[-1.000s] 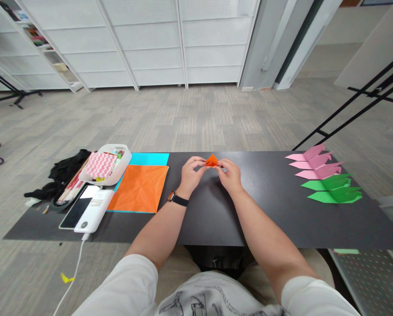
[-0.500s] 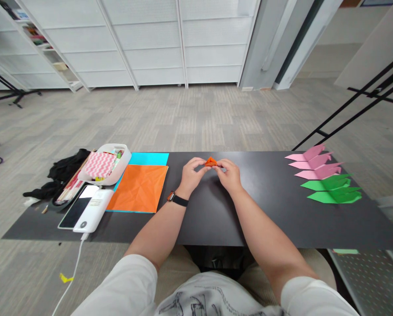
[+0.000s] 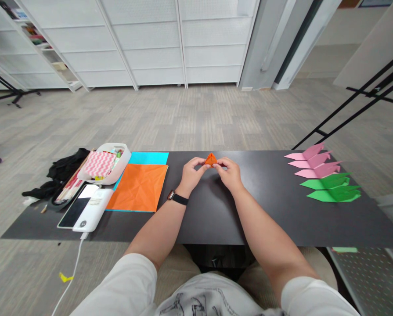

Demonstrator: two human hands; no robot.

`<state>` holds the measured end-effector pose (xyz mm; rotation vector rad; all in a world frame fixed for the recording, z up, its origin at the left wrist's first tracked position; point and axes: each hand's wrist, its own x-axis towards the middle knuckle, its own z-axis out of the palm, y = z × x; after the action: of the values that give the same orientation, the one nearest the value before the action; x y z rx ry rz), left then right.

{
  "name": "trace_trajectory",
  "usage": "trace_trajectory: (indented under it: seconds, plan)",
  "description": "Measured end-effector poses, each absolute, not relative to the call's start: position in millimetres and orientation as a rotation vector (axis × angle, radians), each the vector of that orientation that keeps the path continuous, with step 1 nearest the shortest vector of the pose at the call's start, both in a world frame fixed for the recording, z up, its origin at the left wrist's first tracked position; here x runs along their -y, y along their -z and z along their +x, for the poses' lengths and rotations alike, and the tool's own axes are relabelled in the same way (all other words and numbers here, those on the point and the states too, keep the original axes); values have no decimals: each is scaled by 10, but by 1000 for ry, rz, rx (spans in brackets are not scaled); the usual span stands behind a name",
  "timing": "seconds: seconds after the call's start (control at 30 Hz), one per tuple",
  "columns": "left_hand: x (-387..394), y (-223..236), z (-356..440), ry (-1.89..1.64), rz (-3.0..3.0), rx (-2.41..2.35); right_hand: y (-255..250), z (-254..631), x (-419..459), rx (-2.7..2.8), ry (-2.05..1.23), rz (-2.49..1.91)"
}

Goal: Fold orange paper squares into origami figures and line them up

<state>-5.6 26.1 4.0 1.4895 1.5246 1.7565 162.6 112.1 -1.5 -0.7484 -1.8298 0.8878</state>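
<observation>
A small folded orange paper (image 3: 211, 159) is held up over the far edge of the dark table (image 3: 212, 210). It shows a pointed, diamond-like shape, tip upward. My left hand (image 3: 192, 174) pinches its left side between thumb and fingers, and my right hand (image 3: 228, 174) pinches its right side the same way. Left of my hands lies a stack of orange paper sheets (image 3: 138, 188), with blue paper (image 3: 150, 157) sticking out beneath. Folded pink paper birds (image 3: 315, 161) and green paper birds (image 3: 334, 193) stand in a row at the right end.
At the left are a white bin (image 3: 119, 173) with a pink zigzag packet (image 3: 100, 163), a black cloth (image 3: 67, 166), a phone (image 3: 74, 210) and a white power bank (image 3: 93, 210) with a cable (image 3: 76, 263). A black metal stand (image 3: 351, 101) rises beyond the right side.
The folded orange paper has opened from a low, flattened shape into a taller pointed one facing me. Both hands stay almost in place, still pinching its sides.
</observation>
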Motion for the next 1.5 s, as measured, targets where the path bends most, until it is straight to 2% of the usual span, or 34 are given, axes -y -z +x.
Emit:
trace_trajectory:
  seconds: [0.43, 1.13, 1.5]
  plan:
    - [-280, -19, -73, -1836, 1512, -1481, -5, 1636, -1159, 1741, -1030, -745]
    - [-293, 15, -95, -1796, 1576, -1540, -28, 1641, -1119, 1775, -970, -740]
    - [-262, -16, -156, -1678, 1622, -1807, 31, 1681, -1211, 1842, -843, -743]
